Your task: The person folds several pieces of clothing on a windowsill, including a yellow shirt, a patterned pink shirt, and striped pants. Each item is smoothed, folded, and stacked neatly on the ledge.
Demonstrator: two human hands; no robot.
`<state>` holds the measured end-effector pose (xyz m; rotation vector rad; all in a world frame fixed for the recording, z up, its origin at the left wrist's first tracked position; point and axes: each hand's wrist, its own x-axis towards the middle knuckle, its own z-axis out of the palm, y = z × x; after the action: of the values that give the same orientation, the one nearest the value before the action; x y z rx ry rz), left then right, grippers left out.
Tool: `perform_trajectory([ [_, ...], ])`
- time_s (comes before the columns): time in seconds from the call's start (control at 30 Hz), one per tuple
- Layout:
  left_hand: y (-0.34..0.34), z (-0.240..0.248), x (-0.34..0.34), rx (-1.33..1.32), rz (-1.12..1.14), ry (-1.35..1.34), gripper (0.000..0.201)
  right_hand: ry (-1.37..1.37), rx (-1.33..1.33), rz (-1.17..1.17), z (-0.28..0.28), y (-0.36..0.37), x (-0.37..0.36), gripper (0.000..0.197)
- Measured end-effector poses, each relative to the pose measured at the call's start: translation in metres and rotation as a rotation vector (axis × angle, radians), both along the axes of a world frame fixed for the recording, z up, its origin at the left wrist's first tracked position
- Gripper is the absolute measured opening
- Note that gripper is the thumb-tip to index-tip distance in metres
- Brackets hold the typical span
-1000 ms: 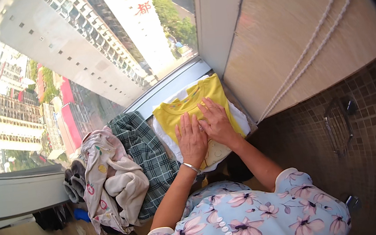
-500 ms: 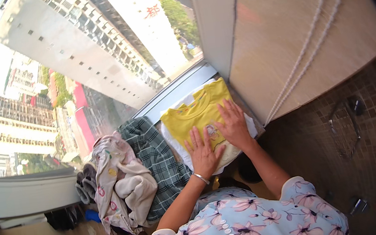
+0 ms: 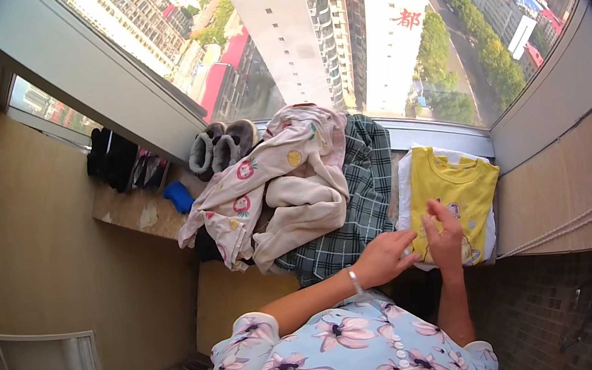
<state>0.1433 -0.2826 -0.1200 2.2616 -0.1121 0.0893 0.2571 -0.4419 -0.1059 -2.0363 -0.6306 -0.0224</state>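
Note:
A folded yellow T-shirt (image 3: 461,174) with a printed figure on its front lies on white folded cloth (image 3: 404,182) at the right end of the window ledge. My right hand (image 3: 445,238) is over the shirt's lower part, fingers extended and holding nothing. Just left of it, my left hand (image 3: 388,257) is near the shirt's lower left corner, its fingers pointing right and slightly apart. Whether either hand touches the cloth, I cannot tell. Left of the stack lies a dark green plaid garment (image 3: 368,163). Partly on it are a crumpled pale pink fruit-print garment (image 3: 276,153) and a cream garment (image 3: 306,202).
Grey fleece-lined boots (image 3: 225,148) stand behind the clothes, against the window. A blue item (image 3: 178,197) and dark cloth items (image 3: 112,160) are on the ledge at the left. A white cord (image 3: 570,224) runs along the panel at the right.
Both hands have lifted from lying flat on the yellow T-shirt and drawn toward its lower edge, closer together. The view has swung left, bringing more of the ledge into sight.

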Motion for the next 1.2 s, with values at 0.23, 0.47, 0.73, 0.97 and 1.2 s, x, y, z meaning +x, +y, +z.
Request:
perform_trajectory([
  [0.23, 0.160, 0.042, -0.084, 0.080, 0.400, -0.276, 0.035, 0.079, 0.187, 0.368, 0.030, 0.167, -0.048, 0.032],
  [0.47, 0.319, 0.001, -0.068, 0.525, 0.756, -0.377, 0.039, 0.116, -0.049, 0.427, 0.038, 0.300, -0.037, 0.037],
  [0.73, 0.340, 0.036, -0.082, -0.098, 0.564, -0.439, 0.019, 0.785, 0.315, 0.264, 0.001, 0.334, -0.092, 0.045],
  [0.97, 0.303, 0.085, -0.149, -0.258, 0.031, -0.276, 0.021, 1.148, 1.024, 0.313, 0.046, 0.344, -0.080, 0.032],
  [1.2, 0.319, 0.083, -0.187, -0.449, 0.385, -0.365, 0.033, 0.950, 0.770, 0.618, 0.101, 0.330, -0.117, 0.032],
])
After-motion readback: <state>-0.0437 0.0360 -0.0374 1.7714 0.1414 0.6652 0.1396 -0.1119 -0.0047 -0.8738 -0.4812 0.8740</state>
